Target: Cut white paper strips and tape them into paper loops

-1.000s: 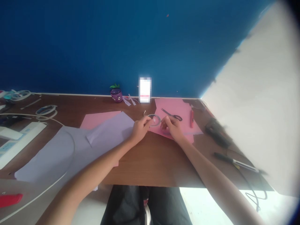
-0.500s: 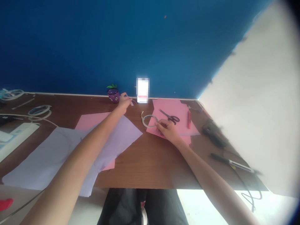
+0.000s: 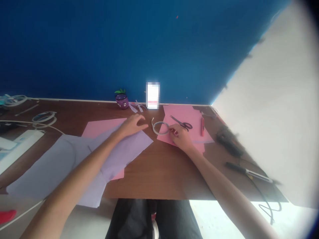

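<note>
My right hand pinches the right edge of a thin white tape ring, whose loose end sticks up at its left. Just beyond that hand, dark-handled scissors lie on pink paper. My left hand hovers above the lilac paper with thumb and fingers apart, holding nothing. Small lilac paper pieces rest by the wall, between a purple pot and a bright upright screen.
A red cutter lies on the right-hand pink paper. At the far right are a dark glue gun and a black-handled tool with cables. A white power strip and cable coils occupy the left side.
My left hand has let go of the small paper pieces by the wall and drawn back toward me over the lilac paper. My right hand still holds the tape ring.
</note>
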